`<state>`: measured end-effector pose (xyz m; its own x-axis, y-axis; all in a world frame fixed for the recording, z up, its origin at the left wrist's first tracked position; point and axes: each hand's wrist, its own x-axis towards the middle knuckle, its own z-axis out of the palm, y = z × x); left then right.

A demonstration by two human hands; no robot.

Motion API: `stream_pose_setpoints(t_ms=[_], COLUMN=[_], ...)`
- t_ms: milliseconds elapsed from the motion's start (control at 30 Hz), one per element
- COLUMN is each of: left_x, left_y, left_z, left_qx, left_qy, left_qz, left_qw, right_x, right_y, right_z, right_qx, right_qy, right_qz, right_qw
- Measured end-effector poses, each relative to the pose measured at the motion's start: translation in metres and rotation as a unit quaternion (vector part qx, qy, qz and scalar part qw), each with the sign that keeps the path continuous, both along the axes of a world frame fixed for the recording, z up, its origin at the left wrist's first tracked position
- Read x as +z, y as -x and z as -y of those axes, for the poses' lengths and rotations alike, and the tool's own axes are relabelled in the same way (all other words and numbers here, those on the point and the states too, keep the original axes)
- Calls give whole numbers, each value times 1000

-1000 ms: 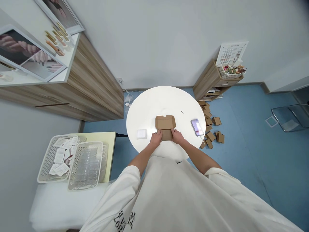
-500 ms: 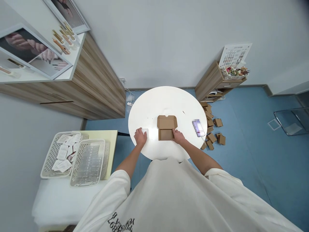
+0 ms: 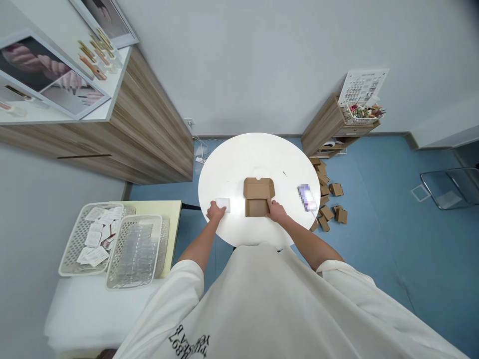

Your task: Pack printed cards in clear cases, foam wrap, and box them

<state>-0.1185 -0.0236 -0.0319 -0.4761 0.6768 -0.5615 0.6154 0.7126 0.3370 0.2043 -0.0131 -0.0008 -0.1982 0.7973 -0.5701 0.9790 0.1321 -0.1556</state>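
- I see a tall wood-grain cabinet (image 3: pixel 149 124) on the left, with framed pictures (image 3: pixel 56 75) leaning on its white top.
- The oval white desk (image 3: pixel 254 154) sits in the middle of my view, directly in front of the person.
- Off to the left I make out two baskets, overlapping: one (image 3: pixel 65 264) holds white packets, the other (image 3: pixel 112 279) clear plastic pieces.
- On the floor by the desk's right side lies a loose heap of small brown boxes (image 3: pixel 324 199).
- The cardboard box (image 3: pixel 257 208) rests near the desk's centre, lid open and laid back away from the person.
- Of the hands, the right hand (image 3: pixel 276 211) is closed on the box's right wall, thumb at the inside edge, fingers mostly hidden from me.
- The left hand (image 3: pixel 215 211) is partly closed around the white block (image 3: pixel 223 204), thumb along its near edge; I can't tell whether the block is lifted.
- That block is left of the box, well apart from it.
- A purple thing (image 3: pixel 307 196), pixelated on my feed, lies near the desk's right edge.
- Beyond the box I spot a tiny dark mark (image 3: pixel 285 173).
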Motion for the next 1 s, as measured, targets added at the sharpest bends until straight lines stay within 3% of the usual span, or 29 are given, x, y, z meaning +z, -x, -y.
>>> stream_pose_setpoints(t_ms=[133, 267, 433, 633, 900, 1000], left_x=[12, 25, 25, 13, 13, 13], left_y=[-6, -28, -85, -138, -150, -152], left_z=[0, -2, -2, -1, -6, -3], left_qx=[19, 33, -32, -132, -148, -186], left_qy=[-72, -155, -132, -46, -45, -44], left_qz=[52, 190, 294, 148, 86, 69], left_qw=[996, 969, 946, 979, 984, 979], right_x=[1, 2, 4, 5, 6, 4], right_y=[0, 0, 0, -1, -3, -3], right_z=[-1, -1, 0, 0, 0, 0], right_qx=[10, 9, 3, 6, 3, 2], right_qy=[0, 0, -1, 0, -2, -3], right_qz=[2, 4, 1, 10, 6, -1], right_qw=[1000, 1000, 1000, 1000, 1000, 1000])
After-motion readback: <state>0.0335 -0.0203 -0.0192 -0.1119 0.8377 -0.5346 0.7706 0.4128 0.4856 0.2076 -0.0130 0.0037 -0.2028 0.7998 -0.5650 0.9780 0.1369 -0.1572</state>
